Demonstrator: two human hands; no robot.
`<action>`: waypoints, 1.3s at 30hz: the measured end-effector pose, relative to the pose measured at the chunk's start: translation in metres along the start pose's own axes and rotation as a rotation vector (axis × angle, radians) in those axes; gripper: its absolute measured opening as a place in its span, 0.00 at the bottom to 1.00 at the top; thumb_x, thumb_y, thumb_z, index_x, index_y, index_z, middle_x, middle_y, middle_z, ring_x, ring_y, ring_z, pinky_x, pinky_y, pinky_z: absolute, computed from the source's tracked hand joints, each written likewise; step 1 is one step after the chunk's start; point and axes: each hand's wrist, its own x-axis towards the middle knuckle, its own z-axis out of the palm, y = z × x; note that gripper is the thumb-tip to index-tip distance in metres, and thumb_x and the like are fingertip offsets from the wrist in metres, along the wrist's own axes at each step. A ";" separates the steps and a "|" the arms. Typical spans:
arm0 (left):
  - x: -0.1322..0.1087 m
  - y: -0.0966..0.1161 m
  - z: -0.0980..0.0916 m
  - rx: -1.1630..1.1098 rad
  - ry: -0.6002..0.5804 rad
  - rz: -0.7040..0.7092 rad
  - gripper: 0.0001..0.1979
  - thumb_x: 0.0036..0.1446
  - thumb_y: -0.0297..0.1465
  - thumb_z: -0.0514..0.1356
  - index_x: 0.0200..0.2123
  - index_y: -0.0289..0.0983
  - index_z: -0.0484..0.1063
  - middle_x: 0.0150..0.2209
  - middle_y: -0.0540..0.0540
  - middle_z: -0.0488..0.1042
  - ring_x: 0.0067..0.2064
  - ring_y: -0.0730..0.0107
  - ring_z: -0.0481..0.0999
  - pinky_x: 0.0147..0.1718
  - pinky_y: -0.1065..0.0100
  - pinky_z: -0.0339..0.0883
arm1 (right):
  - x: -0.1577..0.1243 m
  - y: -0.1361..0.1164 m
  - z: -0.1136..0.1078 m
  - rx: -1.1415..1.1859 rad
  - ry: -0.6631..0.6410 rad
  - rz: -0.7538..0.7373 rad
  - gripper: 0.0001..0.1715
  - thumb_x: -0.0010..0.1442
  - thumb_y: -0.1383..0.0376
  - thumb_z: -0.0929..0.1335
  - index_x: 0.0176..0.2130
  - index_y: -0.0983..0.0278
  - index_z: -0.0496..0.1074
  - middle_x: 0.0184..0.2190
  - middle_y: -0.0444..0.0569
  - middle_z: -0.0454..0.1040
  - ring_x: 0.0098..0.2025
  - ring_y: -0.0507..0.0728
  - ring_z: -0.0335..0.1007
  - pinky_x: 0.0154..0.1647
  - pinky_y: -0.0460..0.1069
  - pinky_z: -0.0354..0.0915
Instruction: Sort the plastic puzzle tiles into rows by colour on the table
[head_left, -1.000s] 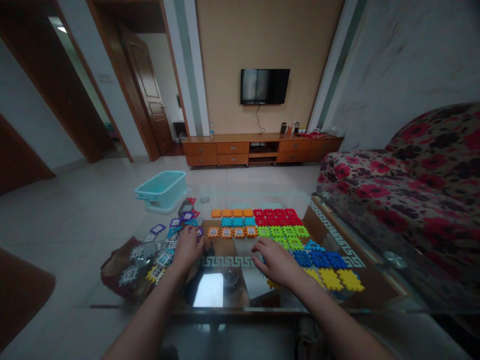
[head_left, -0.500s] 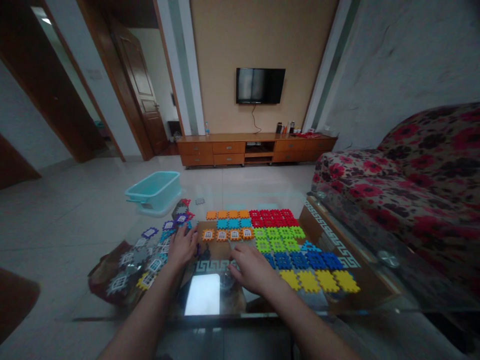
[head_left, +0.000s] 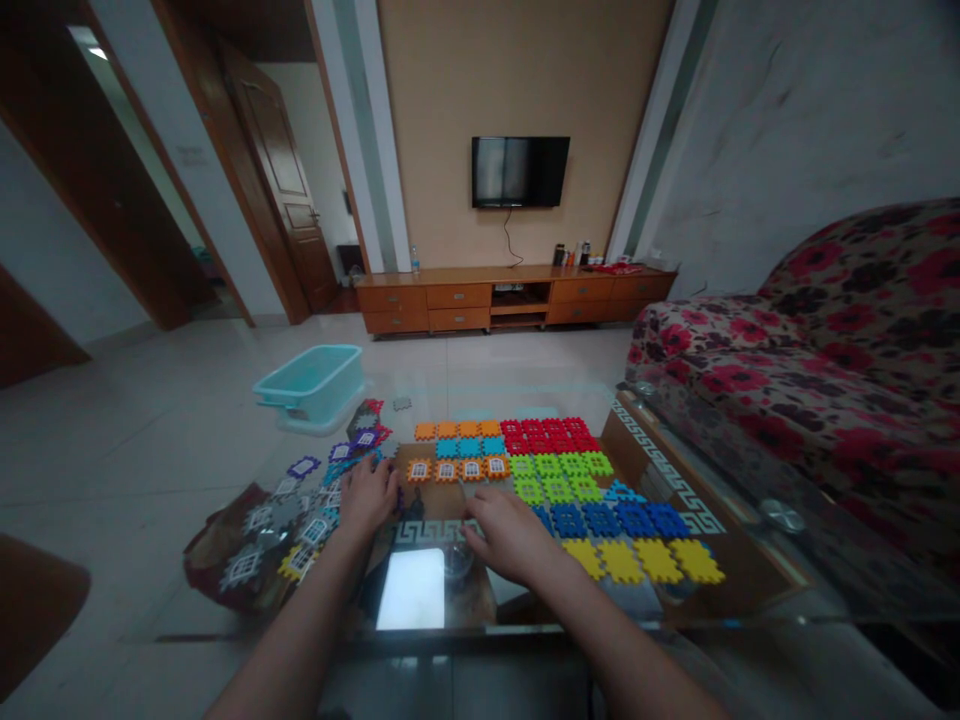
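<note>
The left hand (head_left: 369,497) reaches down over the edge of the mixed pile (head_left: 285,512) on the table (head_left: 525,630); whether it grips a piece cannot be told. Well apart, the right hand (head_left: 508,535) curls loosely beside the blue row (head_left: 600,519), its palm hidden. Pinching single toothed rims and lifting straight up should spare the near orange row (head_left: 471,469) a knock.

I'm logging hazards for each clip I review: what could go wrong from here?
The right hand is near the row of blue, notched, square plastic-looking tiles; a sideways sweep might push that row crooked. The left hand is at a jumbled pile of mixed-colour notched tiles; pieces appear to overlap, so pulling one could drag neighbours. The tiles rest on a smooth, clear glass table, so a knock might slide them.
</note>
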 end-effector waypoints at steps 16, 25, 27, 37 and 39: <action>0.000 -0.009 0.001 0.009 -0.049 -0.090 0.20 0.63 0.36 0.47 0.52 0.33 0.68 0.56 0.32 0.67 0.56 0.50 0.68 0.53 0.50 0.61 | 0.000 0.004 -0.002 0.020 0.001 0.021 0.12 0.63 0.62 0.64 0.41 0.65 0.75 0.42 0.54 0.77 0.47 0.61 0.72 0.45 0.51 0.63; -0.005 -0.020 -0.011 0.016 -0.140 -0.006 0.25 0.57 0.45 0.54 0.52 0.36 0.68 0.52 0.35 0.67 0.55 0.48 0.67 0.51 0.54 0.61 | -0.004 0.008 -0.008 0.011 0.009 0.050 0.12 0.63 0.62 0.64 0.39 0.64 0.75 0.40 0.54 0.77 0.44 0.60 0.72 0.43 0.51 0.62; -0.011 -0.020 -0.016 0.023 -0.180 0.037 0.24 0.56 0.45 0.56 0.51 0.38 0.69 0.51 0.36 0.66 0.54 0.48 0.67 0.51 0.54 0.61 | -0.005 0.007 -0.010 0.009 0.017 0.052 0.12 0.63 0.62 0.64 0.39 0.64 0.75 0.40 0.54 0.77 0.43 0.61 0.73 0.43 0.51 0.62; -0.027 -0.019 -0.024 -0.028 -0.289 0.099 0.17 0.50 0.38 0.61 0.43 0.38 0.69 0.51 0.37 0.67 0.54 0.50 0.66 0.49 0.57 0.61 | -0.008 0.012 -0.010 0.023 0.020 0.039 0.12 0.63 0.63 0.64 0.39 0.64 0.76 0.40 0.54 0.77 0.43 0.60 0.72 0.42 0.50 0.62; -0.026 -0.019 -0.026 -0.081 -0.315 0.107 0.17 0.48 0.36 0.63 0.42 0.37 0.67 0.47 0.39 0.70 0.50 0.53 0.70 0.46 0.60 0.63 | -0.009 0.015 -0.008 0.016 0.014 0.038 0.11 0.63 0.63 0.64 0.39 0.64 0.76 0.40 0.54 0.77 0.43 0.60 0.73 0.42 0.50 0.62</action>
